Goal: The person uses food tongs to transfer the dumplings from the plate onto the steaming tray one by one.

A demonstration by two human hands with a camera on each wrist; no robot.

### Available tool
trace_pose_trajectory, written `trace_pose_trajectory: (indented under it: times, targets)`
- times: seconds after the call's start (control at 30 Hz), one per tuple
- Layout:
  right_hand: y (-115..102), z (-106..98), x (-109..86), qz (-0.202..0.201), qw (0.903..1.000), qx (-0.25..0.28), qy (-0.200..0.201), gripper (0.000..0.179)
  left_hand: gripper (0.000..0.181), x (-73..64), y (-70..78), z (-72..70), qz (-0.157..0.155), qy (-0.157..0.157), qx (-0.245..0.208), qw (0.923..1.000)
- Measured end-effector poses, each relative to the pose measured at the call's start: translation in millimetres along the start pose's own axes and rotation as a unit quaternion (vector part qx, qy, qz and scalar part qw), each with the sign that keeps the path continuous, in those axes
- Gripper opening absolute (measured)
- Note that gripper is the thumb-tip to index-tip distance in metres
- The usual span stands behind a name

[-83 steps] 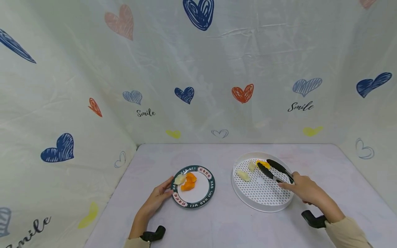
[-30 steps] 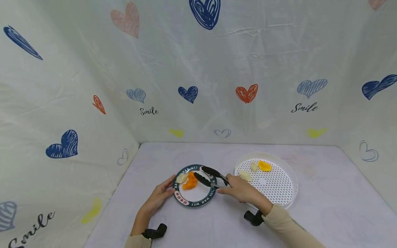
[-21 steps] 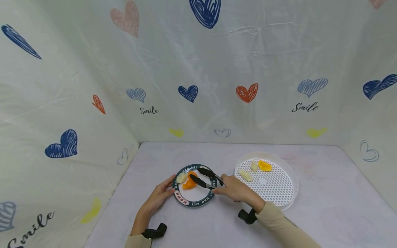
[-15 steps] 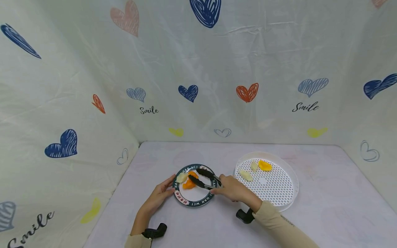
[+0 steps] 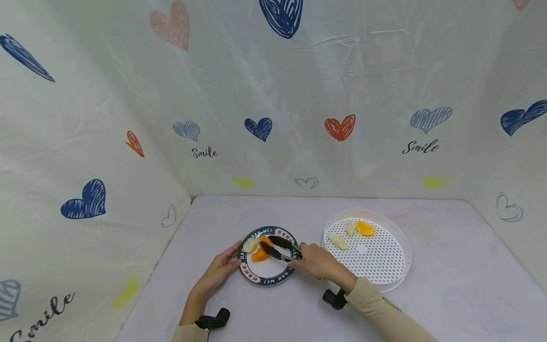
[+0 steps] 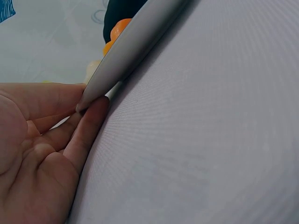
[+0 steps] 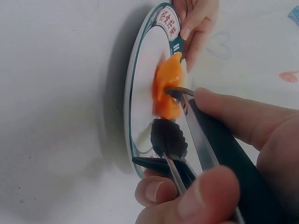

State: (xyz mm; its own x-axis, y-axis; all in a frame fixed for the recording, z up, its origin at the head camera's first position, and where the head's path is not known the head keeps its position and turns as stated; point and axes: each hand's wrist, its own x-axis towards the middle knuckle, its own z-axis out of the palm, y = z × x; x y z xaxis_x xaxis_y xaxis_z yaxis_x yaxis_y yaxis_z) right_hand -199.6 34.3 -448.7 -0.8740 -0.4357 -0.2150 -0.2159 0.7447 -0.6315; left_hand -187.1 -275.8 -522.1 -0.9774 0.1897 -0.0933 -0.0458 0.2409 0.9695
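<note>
My left hand (image 5: pixel 219 270) pinches the left rim of a white plate (image 5: pixel 273 273) with a green lettered border. In the left wrist view, the thumb lies above the rim and fingers below. My right hand (image 5: pixel 318 262) holds black-tipped tongs (image 5: pixel 273 252) over the plate. One tong tip meets glossy orange pieces (image 7: pixel 169 77) in the right wrist view; the other tip (image 7: pixel 168 137) stands apart beside them. Whether the tongs grip a piece, I cannot tell. A pale piece (image 5: pixel 250 245) lies at the plate's left rim, next to the orange ones.
Right of the plate sits a round white perforated tray (image 5: pixel 367 261). On it lie a yellow piece (image 5: pixel 365 228) and two pale pieces, one a pale slice (image 5: pixel 339 242). The white table (image 5: pixel 461 266) ends at a heart-printed curtain (image 5: pixel 376 156).
The right hand has carried the tongs leftward from the tray to the plate, leaving the yellow piece on the tray. Lately the tong tips have drawn closer together at the orange pieces. The left hand stays.
</note>
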Motion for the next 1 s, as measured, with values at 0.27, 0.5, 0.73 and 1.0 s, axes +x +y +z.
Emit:
trace_pose_trajectory:
  times: [0.27, 0.5, 0.73, 1.0]
  targets:
    - [2.4, 1.1, -0.9, -0.011, 0.9999, -0.001, 0.009, 0.043, 0.061, -0.3, -1.3, 0.8, -0.005, 0.007, 0.002, 1.0]
    - [5.8, -0.7, -2.9, -0.004, 0.9997, 0.022, 0.007, 0.05, 0.06, 0.2, -1.7, 1.4, -0.012, 0.012, -0.001, 0.9998]
    - [6.3, -7.3, -7.7, 0.012, 0.9996, 0.023, 0.011, 0.067, 0.06, 0.6, -1.0, 1.7, -0.012, 0.013, -0.004, 0.9998]
    - [10.5, -17.2, -20.6, 0.013, 0.9989, 0.039, 0.022, 0.059, 0.061, 0.9, -1.6, 2.2, -0.012, 0.015, 0.0, 0.9998]
